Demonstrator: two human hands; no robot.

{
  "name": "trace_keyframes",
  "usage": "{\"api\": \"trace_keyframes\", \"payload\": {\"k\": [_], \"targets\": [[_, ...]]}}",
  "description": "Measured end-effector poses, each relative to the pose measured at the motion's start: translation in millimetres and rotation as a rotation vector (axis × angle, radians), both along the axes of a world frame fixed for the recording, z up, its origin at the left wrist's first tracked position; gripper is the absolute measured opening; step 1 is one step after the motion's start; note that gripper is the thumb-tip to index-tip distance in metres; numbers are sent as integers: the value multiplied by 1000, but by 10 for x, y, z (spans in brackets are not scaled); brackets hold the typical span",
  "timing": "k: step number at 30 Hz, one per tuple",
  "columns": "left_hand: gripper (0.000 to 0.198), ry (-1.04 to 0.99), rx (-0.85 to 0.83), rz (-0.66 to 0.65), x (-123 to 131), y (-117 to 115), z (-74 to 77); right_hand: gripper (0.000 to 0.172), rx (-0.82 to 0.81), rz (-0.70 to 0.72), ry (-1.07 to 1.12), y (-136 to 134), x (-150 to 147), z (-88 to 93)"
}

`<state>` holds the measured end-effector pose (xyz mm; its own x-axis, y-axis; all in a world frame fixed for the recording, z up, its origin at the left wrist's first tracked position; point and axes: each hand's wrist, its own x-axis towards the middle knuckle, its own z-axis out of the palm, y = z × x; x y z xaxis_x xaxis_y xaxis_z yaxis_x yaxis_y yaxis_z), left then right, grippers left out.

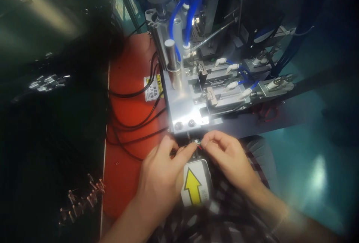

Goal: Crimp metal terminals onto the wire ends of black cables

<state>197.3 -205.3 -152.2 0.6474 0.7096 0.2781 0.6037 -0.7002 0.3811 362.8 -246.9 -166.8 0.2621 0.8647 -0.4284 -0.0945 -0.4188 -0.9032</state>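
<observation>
At the front edge of the machine, my left hand [165, 164] is closed, with thumb and forefinger pinched at a small shiny metal part [197, 142]. My right hand [226, 155] meets it from the other side, its fingers pinched on thin wires [199, 147], one of them red, beside that part. The fingertips cover much of both, so the exact kind of part is unclear. Just above the hands lies the bright metal block [182, 110] of the machine. Below them is a white housing [206, 172] with a yellow arrow label [193, 187].
Black cables [131, 126] cross the orange-red table [123, 175] on the left. Blue air hoses [193, 15] and small pneumatic cylinders [227, 101] fill the back and right. Copper-coloured small pieces [81, 202] and shiny metal pieces [47, 82] lie on the dark surface at left.
</observation>
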Motion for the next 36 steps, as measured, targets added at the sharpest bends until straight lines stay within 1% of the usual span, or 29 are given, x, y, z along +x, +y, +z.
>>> {"api": "trace_keyframes", "payload": {"k": [4,8,12,14,18,20,26,31,36], "targets": [[33,44,28,-11,14,7,27,12,45,22,-96,-22,-10,8],[34,70,36,-20,30,19,43,15,75,49,-224,-35,-24,46],[34,61,20,-18,20,18,32,15,77,52,-257,-22,-25,70],[34,47,0,-21,8,15,22,16,67,48,-220,-15,-5,68],[34,9,-29,-23,-13,8,-1,22,-25,112,22,-15,64,41],[35,3,-36,-10,-21,3,-19,25,-29,118,96,-25,86,23],[35,0,-42,19,-29,-11,-70,26,2,63,150,-45,36,-15],[35,19,-29,-11,-31,1,-45,22,26,15,148,-46,-18,7],[36,20,-16,-17,-36,13,-28,17,30,9,119,-54,-25,-7]]}}
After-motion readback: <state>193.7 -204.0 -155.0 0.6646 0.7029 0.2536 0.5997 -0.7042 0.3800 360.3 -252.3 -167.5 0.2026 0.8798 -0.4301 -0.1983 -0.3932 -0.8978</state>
